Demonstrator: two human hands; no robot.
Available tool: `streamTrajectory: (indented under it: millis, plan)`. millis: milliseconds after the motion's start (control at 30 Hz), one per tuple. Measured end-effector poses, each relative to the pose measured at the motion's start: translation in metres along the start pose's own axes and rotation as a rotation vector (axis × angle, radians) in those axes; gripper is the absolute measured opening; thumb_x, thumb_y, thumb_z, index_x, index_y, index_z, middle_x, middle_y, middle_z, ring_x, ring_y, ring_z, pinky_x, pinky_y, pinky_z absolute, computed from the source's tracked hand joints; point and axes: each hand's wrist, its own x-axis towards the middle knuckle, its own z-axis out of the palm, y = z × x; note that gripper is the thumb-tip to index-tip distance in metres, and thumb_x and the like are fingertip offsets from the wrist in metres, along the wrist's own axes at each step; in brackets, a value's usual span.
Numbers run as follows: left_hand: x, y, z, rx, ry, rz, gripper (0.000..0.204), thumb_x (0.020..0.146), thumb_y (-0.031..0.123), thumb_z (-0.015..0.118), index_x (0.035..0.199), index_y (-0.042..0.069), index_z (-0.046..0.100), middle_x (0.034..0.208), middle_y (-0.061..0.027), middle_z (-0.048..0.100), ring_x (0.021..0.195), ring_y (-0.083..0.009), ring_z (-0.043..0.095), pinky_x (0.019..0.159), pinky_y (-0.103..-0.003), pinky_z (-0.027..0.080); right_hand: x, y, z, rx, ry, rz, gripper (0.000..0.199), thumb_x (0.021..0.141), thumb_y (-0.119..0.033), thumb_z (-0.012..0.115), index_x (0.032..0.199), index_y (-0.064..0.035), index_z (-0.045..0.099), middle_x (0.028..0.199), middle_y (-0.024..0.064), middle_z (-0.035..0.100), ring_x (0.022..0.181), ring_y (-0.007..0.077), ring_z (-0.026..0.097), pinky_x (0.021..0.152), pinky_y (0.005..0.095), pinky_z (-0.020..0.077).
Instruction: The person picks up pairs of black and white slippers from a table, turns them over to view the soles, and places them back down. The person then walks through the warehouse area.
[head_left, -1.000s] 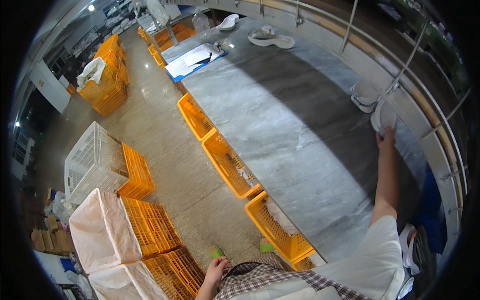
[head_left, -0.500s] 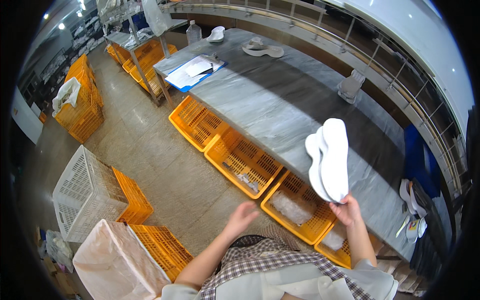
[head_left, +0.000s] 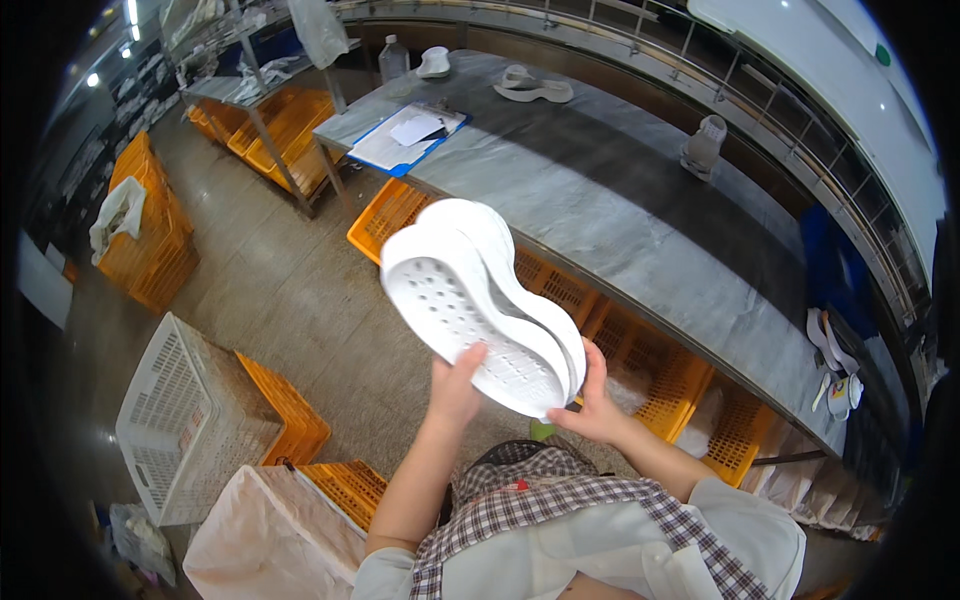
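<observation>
Two white soles [head_left: 455, 322] are held in the air before the person's apron [head_left: 540, 508], off the near side of the table [head_left: 640, 235], stacked one behind the other and slanting down to the right. The left hand [head_left: 456, 388] grips the front one's lower edge, thumb on its holed face and the other fingers hidden behind, which seems to tilt that face up into view. The right hand [head_left: 598, 407] is closed around the lower right end, thumb at the front sole's tip and fingers along the rear one's side, probably to stop the pair sliding apart; a dark gap shows between them midway. On the table, a grey sole [head_left: 703, 148] stands by the back edge and a clipboard [head_left: 405, 138] lies at the far left corner, perhaps so the middle can serve as working space. Orange crates [head_left: 668, 398] sit beneath the near edge, seemingly for easy reach, while a lined crate [head_left: 265, 530] stands beside the person's left.
</observation>
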Motion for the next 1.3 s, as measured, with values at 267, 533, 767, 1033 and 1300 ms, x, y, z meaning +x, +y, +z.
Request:
streamTrajectory:
  millis: [267, 533, 767, 1033, 1300]
  plan:
    - [-0.012, 0.030, -0.033, -0.118, -0.180, 0.165, 0.059, 0.081, 0.005, 0.061, 0.133, 0.001, 0.033, 0.126, -0.0105, 0.047, 0.114, -0.0259, 0.050, 0.095, -0.039, 0.043, 0.087, -0.028, -0.001, 0.916, -0.196, 0.172, 0.063, 0.095, -0.049, 0.032, 0.138, -0.0025, 0.028, 0.125, 0.0153, 0.050, 0.116, 0.0233, 0.049, 0.096, 0.0350, 0.0400]
    - [-0.016, 0.026, 0.001, -0.027, 0.021, 0.325, 0.045, 0.092, 0.017, 0.048, 0.130, -0.003, 0.035, 0.124, -0.0168, 0.049, 0.111, -0.0268, 0.053, 0.093, -0.039, 0.045, 0.104, -0.029, 0.017, 1.139, -0.520, 0.296, 0.075, 0.081, -0.040, 0.063, 0.136, -0.0001, 0.031, 0.129, 0.0150, 0.047, 0.118, 0.0224, 0.048, 0.099, 0.0355, 0.0408]
    - [-0.009, 0.026, 0.005, -0.085, 0.061, 0.038, 0.052, 0.097, 0.033, 0.038, 0.131, -0.006, 0.035, 0.120, -0.0190, 0.053, 0.107, -0.0291, 0.056, 0.094, -0.039, 0.044, 0.095, -0.021, 0.013, 1.165, -0.428, 0.520, 0.056, 0.092, -0.043, 0.043, 0.131, -0.0030, 0.043, 0.129, 0.0135, 0.050, 0.117, 0.0240, 0.050, 0.097, 0.0397, 0.0424]
    - [0.000, -0.027, -0.033, -0.157, 0.155, -0.404, 0.050, 0.098, 0.033, 0.033, 0.133, -0.004, 0.034, 0.128, -0.0194, 0.049, 0.113, -0.0324, 0.052, 0.097, -0.043, 0.041, 0.068, 0.014, 0.009, 1.057, -0.353, 0.944, 0.069, 0.087, -0.061, 0.038, 0.138, -0.0156, 0.035, 0.141, 0.0139, 0.036, 0.127, 0.0371, 0.035, 0.102, 0.0589, 0.0217]
    - [-0.003, -0.057, -0.045, -0.181, 0.203, -0.553, 0.049, 0.099, 0.033, 0.027, 0.135, 0.000, 0.032, 0.130, -0.0180, 0.047, 0.116, -0.0323, 0.049, 0.096, -0.043, 0.041, 0.051, 0.028, 0.008, 1.099, -0.292, 1.162, 0.071, 0.086, -0.064, 0.034, 0.135, -0.0142, 0.039, 0.139, 0.0156, 0.037, 0.124, 0.0412, 0.036, 0.100, 0.0588, 0.0221]
